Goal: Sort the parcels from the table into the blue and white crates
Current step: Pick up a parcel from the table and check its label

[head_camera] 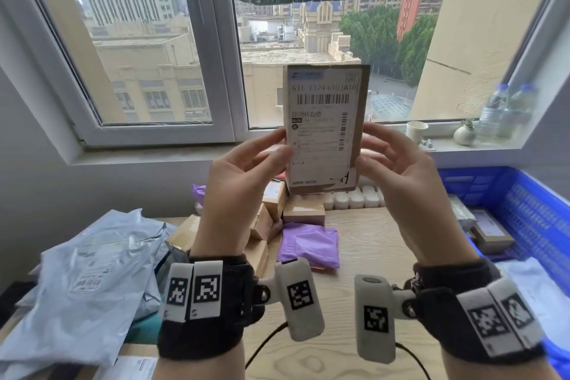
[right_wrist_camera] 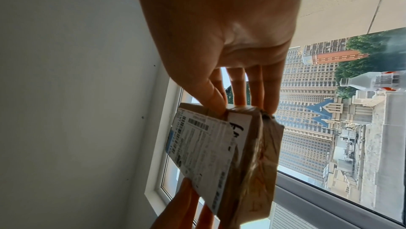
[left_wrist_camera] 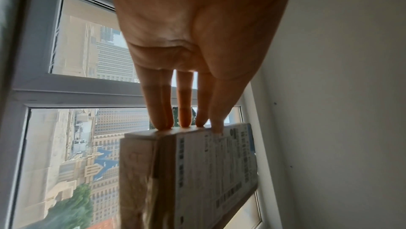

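The brown cardboard parcel (head_camera: 327, 129) carries a white label (head_camera: 322, 126) printed with black barcodes, a blue strip at its top and a black scrawl at its base. The mailer (head_camera: 308, 245) is purple; the bags (head_camera: 89, 281) are pale grey-blue. The crate (head_camera: 524, 213) is blue, the table (head_camera: 364, 244) light wood grain. The wrist bands (head_camera: 203, 296) are black with white tags bearing black square codes.
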A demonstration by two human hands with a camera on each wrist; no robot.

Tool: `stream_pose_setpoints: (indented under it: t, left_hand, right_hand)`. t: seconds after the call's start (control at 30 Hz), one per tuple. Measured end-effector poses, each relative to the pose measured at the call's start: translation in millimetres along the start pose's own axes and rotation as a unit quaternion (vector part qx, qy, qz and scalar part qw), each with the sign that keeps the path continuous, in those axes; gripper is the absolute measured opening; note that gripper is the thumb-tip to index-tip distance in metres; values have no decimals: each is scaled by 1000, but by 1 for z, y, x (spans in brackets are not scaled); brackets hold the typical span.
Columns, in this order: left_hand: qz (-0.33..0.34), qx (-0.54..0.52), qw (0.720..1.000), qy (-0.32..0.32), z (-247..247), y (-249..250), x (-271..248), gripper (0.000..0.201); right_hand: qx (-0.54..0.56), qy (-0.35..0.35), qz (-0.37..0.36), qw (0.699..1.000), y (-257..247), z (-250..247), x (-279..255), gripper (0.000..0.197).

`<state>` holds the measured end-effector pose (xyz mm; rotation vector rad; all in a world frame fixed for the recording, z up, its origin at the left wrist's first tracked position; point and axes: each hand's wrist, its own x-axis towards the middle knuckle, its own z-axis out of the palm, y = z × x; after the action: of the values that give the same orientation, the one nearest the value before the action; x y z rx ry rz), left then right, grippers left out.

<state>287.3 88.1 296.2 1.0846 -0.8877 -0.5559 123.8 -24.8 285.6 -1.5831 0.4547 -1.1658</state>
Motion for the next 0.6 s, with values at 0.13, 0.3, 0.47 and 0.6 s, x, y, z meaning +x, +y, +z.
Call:
stream_pose_setpoints:
  t: [0.13, 0.3, 0.47, 0.6]
  left_hand:
    - [22, -21, 1000, -4, 1, 4, 1, 30]
    - [29, -34, 999, -13, 5, 4, 1, 32]
    - [35, -39, 999, -11, 10, 6, -1, 30]
    - [37, -30, 999, -19, 10, 6, -3, 29]
  right_hand:
    - [7, 4, -20, 1000, -10, -2, -1, 40]
    - [9, 15, -30, 999, -14, -7, -2, 42]
    - [17, 16, -31, 999, -16, -11, -3, 42]
    - [17, 15, -22, 999, -17, -12, -5, 41]
